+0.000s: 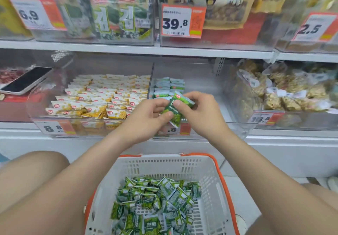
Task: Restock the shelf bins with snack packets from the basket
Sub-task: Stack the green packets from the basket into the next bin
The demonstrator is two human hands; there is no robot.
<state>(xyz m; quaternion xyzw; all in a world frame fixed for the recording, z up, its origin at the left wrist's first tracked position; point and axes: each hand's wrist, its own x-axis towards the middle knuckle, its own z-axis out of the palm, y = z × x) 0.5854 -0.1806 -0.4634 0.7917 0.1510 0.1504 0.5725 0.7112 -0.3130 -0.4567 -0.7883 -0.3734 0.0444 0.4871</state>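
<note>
L hand (148, 114) + R hand (200, 111) fingers pinch small green foil snack packets (174, 111) over clear plastic shelf bin (236, 125), right side free. Legible: 39.8 tag (182, 21), 8.8 tag (54, 127).

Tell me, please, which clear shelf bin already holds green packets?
The middle bin: green packets stacked at its back left; the left neighbour holds yellow packets, the right one brown bags.

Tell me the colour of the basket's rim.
Orange rim on a white basket. It shows clearly in the head view, the only view.
</note>
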